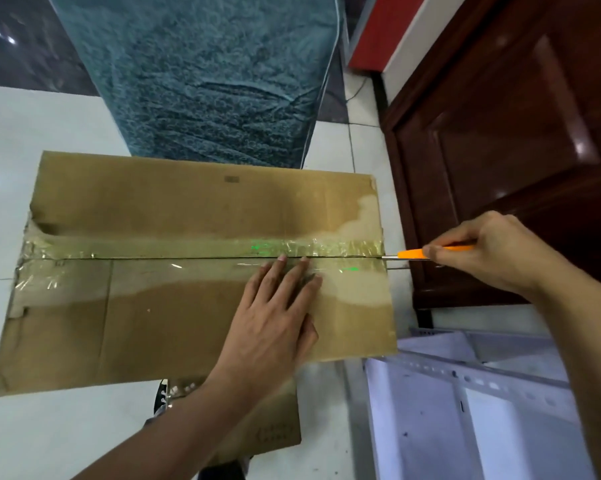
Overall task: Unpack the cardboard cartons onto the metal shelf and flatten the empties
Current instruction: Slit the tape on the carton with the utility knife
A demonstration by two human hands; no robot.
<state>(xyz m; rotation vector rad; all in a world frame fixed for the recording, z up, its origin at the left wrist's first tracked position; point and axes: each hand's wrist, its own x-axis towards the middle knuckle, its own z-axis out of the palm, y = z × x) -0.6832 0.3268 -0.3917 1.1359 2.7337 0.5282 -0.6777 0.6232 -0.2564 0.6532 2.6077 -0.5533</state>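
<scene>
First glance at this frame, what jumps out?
The big cardboard carton fills the centre, its taped seam running left to right. The left hand presses flat on the top near the seam, while the right hand pinches an orange-handled cutter at the seam's right end. A teal textured cover stands behind the carton, and the white metal shelf shows at lower right.

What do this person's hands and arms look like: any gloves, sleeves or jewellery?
Both are bare. The left hand and right hand wear no gloves, and no rings show on the fingers in view. The left forearm and right forearm are uncovered up to the frame's edge: no sleeve, watch or bracelet is visible.
</scene>
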